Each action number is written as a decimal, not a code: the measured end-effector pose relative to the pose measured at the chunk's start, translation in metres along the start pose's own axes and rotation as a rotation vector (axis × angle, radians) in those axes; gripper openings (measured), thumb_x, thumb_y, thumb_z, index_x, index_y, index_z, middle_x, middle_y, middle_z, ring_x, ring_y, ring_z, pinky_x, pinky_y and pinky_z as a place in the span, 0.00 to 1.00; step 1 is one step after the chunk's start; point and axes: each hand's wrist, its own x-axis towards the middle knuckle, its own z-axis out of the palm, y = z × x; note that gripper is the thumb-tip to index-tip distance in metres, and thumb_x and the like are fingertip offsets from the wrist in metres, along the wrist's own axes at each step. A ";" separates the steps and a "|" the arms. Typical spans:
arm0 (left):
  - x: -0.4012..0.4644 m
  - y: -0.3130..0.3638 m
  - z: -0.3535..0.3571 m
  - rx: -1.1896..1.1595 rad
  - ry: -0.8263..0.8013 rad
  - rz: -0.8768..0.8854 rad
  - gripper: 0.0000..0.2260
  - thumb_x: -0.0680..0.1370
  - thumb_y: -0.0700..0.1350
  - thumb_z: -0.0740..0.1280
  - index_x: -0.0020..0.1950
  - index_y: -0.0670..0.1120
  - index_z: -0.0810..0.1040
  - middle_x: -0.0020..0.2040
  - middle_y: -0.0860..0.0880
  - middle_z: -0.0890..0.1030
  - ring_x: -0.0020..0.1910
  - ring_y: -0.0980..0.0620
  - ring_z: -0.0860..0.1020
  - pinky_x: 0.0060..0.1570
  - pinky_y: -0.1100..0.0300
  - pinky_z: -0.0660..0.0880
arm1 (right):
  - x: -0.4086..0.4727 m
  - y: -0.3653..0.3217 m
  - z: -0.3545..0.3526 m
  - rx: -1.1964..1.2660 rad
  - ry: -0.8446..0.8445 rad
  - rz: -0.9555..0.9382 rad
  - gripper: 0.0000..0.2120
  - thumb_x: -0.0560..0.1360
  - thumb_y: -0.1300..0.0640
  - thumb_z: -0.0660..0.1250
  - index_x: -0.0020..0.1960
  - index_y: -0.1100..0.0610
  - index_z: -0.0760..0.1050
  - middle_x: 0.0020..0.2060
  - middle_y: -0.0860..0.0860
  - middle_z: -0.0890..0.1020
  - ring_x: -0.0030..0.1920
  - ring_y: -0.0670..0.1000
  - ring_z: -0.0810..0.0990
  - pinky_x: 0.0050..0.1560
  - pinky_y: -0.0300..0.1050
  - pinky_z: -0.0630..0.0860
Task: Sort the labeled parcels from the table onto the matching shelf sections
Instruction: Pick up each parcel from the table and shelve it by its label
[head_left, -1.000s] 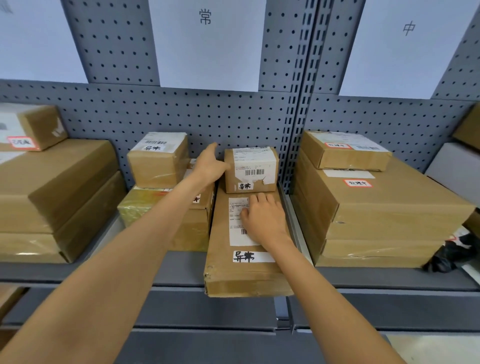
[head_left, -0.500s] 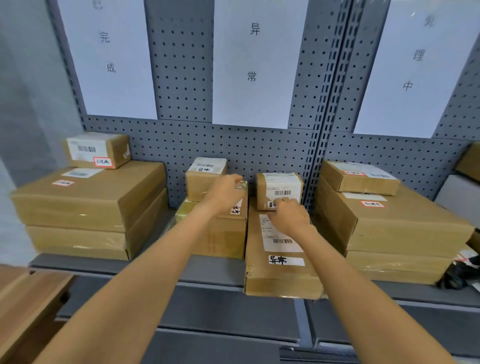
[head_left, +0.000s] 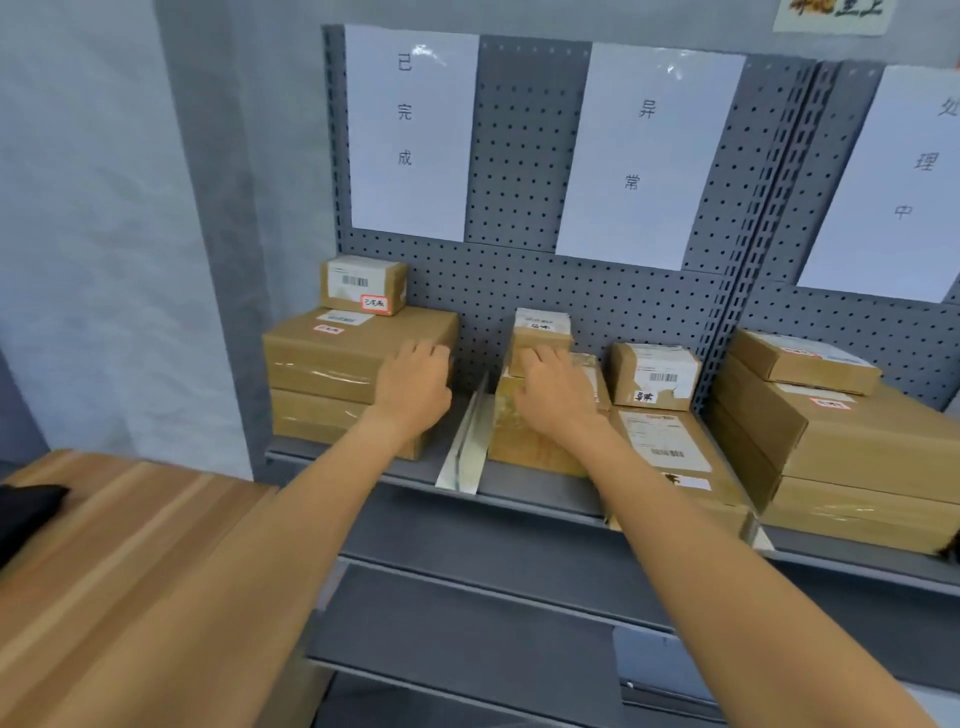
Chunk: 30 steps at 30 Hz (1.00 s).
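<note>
Three white signs head the shelf sections. In the middle section a small parcel (head_left: 655, 375) with a barcode label stands on a long flat parcel (head_left: 670, 447). Beside them another small parcel (head_left: 540, 332) sits on a taped box (head_left: 535, 449). My right hand (head_left: 556, 397) hovers in front of that taped box, fingers relaxed, holding nothing. My left hand (head_left: 415, 387) is in front of the left section's stack of two large boxes (head_left: 322, 364), fingers loosely curled and empty. A small red-labelled parcel (head_left: 363, 283) tops that stack.
A shiny metal divider (head_left: 465, 447) separates the left and middle sections on the grey shelf (head_left: 524, 493). Large boxes (head_left: 857, 447) fill the right section. A wooden table (head_left: 114, 545) lies at lower left with a black object (head_left: 26, 512) at its edge.
Both hands have let go of the small barcode parcel and the flat parcel and moved left. The view has pulled back and turned left, bringing the wooden table into sight.
</note>
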 end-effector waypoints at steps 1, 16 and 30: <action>-0.014 -0.017 -0.004 0.082 -0.009 -0.005 0.14 0.75 0.40 0.63 0.60 0.41 0.74 0.58 0.42 0.77 0.58 0.42 0.74 0.53 0.53 0.71 | -0.002 -0.019 0.002 0.016 -0.005 -0.030 0.20 0.78 0.58 0.59 0.70 0.58 0.67 0.67 0.56 0.71 0.67 0.58 0.67 0.63 0.51 0.67; -0.226 -0.272 -0.094 0.389 -0.134 -0.471 0.11 0.75 0.38 0.61 0.56 0.40 0.73 0.54 0.42 0.76 0.53 0.40 0.74 0.50 0.52 0.69 | -0.020 -0.334 0.031 0.192 -0.052 -0.527 0.24 0.77 0.56 0.61 0.72 0.59 0.63 0.69 0.56 0.68 0.69 0.58 0.65 0.63 0.52 0.65; -0.418 -0.434 -0.174 0.509 -0.188 -1.050 0.17 0.76 0.41 0.63 0.65 0.41 0.70 0.62 0.42 0.74 0.62 0.41 0.71 0.60 0.52 0.69 | -0.053 -0.605 0.075 0.390 -0.146 -0.993 0.24 0.78 0.57 0.61 0.73 0.56 0.63 0.69 0.53 0.68 0.69 0.56 0.65 0.65 0.50 0.65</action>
